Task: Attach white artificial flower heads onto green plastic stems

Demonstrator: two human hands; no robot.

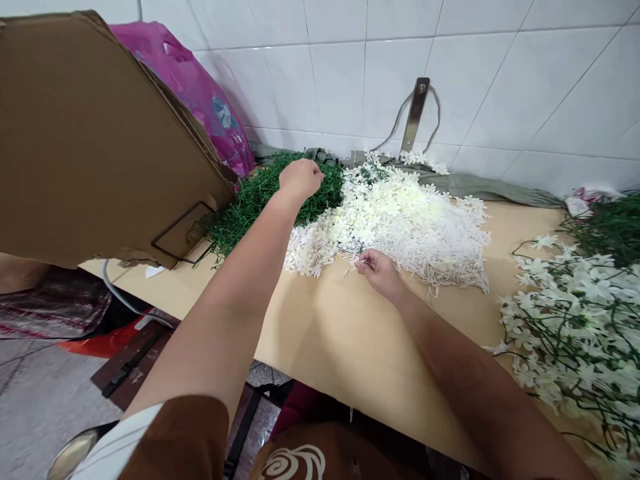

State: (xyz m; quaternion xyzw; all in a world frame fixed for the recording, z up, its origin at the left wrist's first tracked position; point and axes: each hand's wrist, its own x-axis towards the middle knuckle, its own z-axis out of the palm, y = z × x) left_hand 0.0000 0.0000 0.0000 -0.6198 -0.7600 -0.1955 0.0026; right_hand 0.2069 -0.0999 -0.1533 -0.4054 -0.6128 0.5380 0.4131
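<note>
My left hand (301, 179) is over a pile of green plastic stems (270, 187), its fingers curled together. Whatever those fingers hold, if anything, is hidden. Lower and to the right, my right hand (379, 269) is closed in a pinch just above the table, at the front edge of a heap of white artificial flowers (400, 207). Something small and pale shows at its fingertips, too small to make out. The green pile and the white heap touch each other near my left hand.
Finished-looking white flowers on green stems (580, 327) lie at the right of the table (320, 327). A large cardboard piece (95, 140) stands at the left, before a pink plastic bag (200, 93). A metal bracket (416, 113) is against the tiled wall.
</note>
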